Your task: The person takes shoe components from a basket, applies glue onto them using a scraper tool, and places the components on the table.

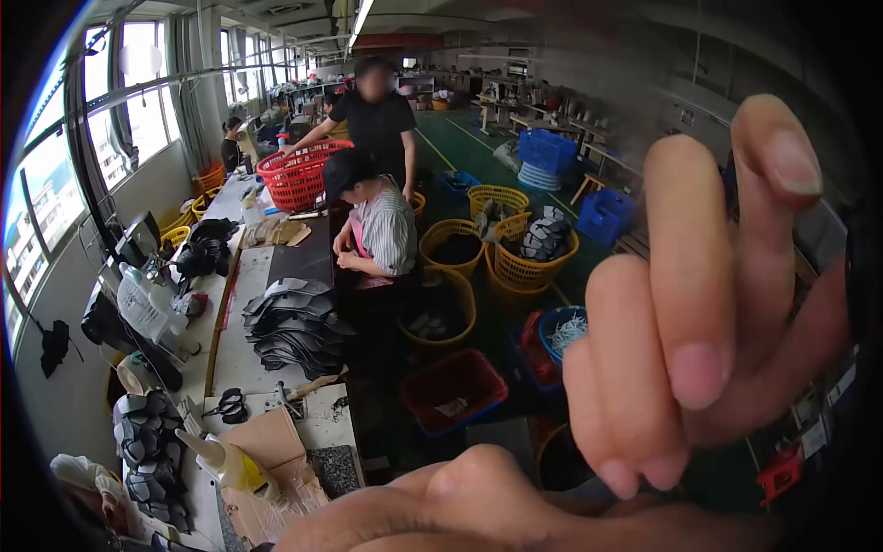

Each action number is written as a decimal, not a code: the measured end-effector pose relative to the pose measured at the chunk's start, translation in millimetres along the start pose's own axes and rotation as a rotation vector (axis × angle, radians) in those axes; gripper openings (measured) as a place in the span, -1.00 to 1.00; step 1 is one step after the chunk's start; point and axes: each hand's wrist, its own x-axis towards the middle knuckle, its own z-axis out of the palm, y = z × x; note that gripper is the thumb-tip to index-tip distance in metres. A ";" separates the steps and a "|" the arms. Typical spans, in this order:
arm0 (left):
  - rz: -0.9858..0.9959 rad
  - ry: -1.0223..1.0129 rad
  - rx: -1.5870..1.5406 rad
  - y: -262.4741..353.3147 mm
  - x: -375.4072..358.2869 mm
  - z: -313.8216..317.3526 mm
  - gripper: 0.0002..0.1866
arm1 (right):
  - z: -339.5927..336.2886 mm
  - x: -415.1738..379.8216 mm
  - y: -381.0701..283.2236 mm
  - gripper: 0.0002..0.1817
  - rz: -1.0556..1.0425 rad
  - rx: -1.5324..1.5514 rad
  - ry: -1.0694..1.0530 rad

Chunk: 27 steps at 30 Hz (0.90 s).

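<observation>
My right hand [681, 313] is raised close to the camera on the right side. Its fingers are loosely bent and apart, with nothing visible between them. Along the bottom edge lies my left hand [487, 506], knuckles up, its fingers mostly hidden. Left of it on the workbench [235, 317] are a white squeeze bottle with yellowish contents [241, 471] and a torn piece of cardboard [267, 437]. Black-handled scissors [230, 407] and a hammer [313, 386] rest just beyond. Further up the bench are stacked dark grey cut pieces [294, 322].
A seated person in a striped top [382, 225] works at the bench; another person in black [377, 120] stands behind by a red basket [303, 175]. Yellow baskets [451, 248], a red bin [451, 391] and blue crates [547, 152] stand on the green floor. More dark pieces [147, 442] lie left.
</observation>
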 end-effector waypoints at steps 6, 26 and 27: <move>-0.015 -0.016 -0.003 12.6 3.7 2.7 -0.72 | -30.7 46.0 46.4 -0.89 0.352 -0.749 0.020; 0.020 -0.023 0.001 25.6 15.8 5.7 -0.73 | -93.0 75.9 135.8 -0.88 0.779 -1.394 -0.041; 0.022 -0.025 0.003 25.6 16.0 5.8 -0.73 | -93.4 72.4 137.4 -0.88 0.788 -1.396 -0.041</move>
